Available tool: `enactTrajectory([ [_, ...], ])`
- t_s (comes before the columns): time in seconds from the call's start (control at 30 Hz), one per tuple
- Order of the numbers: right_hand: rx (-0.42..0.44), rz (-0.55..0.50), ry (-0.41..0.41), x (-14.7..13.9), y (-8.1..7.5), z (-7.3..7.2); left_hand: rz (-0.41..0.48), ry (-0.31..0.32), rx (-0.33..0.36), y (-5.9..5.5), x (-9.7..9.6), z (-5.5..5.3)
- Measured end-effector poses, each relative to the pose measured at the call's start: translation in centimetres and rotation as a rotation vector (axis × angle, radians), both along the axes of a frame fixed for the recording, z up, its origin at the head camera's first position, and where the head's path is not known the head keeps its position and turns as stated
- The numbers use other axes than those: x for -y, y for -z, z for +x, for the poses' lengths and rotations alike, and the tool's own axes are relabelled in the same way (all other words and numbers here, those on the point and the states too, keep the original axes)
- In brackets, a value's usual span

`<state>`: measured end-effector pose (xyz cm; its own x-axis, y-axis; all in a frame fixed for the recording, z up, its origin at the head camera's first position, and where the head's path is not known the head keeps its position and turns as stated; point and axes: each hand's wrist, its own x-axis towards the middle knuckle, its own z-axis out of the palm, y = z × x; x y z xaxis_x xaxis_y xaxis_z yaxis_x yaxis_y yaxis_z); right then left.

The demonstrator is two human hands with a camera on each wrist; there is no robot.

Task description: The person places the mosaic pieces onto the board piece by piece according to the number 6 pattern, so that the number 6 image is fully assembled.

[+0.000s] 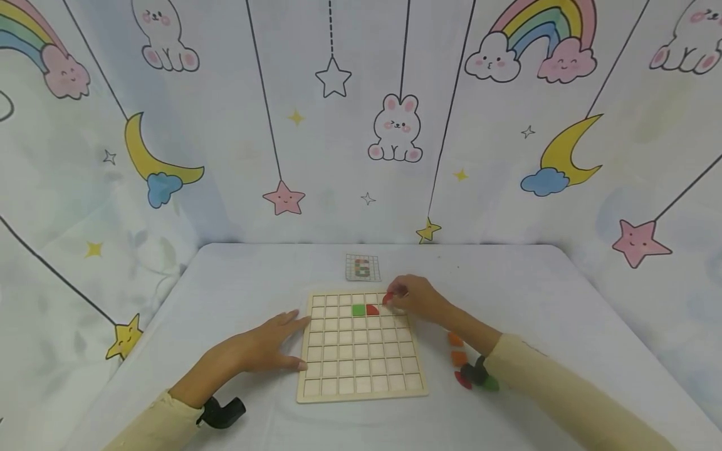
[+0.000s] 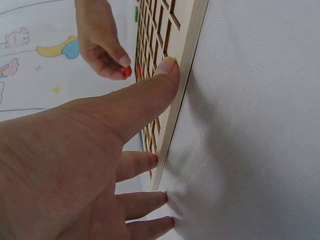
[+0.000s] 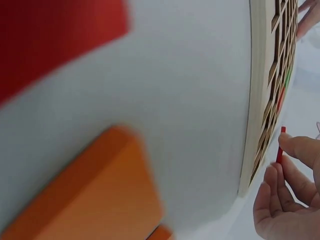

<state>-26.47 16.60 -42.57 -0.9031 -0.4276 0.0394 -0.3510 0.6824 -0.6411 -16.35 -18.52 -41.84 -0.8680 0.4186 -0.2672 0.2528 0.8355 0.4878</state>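
A light wooden grid board [image 1: 361, 388] lies on the white table. In its second row from the far edge sit a green square tile [image 1: 358, 310] and, beside it, a red tile with one rounded corner [image 1: 372, 310]. My right hand [image 1: 418, 297] pinches another red tile [image 3: 280, 150] between thumb and fingertips above the board's far right part. My left hand [image 1: 265, 343] rests at the board's left edge, fingers spread, with the thumb [image 2: 165, 70] touching the rim.
Behind the board lies a small pattern card [image 1: 362, 268] with a gridded coloured figure. Right of the board, under my right forearm, are orange tiles [image 1: 459, 358], a red tile [image 1: 464, 380] and a green piece [image 1: 492, 383]. A printed cloth [image 1: 338, 138] hangs behind the table.
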Motion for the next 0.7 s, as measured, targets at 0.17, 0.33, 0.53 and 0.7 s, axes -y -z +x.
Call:
enactTrajectory([
  [0.17, 0.008, -0.017, -0.038, 1.8, -0.1, 0.0, -0.001, 0.000, -0.002, 0.2, 0.0, -0.1],
  [0.33, -0.011, -0.019, -0.090, 3.7, 0.1, -0.2, -0.004, -0.007, 0.001, 0.2, 0.1, -0.1],
  [0.53, -0.017, -0.034, -0.147, 5.6, 0.1, -0.1, -0.007, -0.009, 0.009, 0.2, 0.2, -0.1],
  [0.7, -0.005, -0.047, -0.171, 6.8, 0.2, 0.1, -0.008, -0.006, 0.011, 0.3, 0.2, -0.2],
])
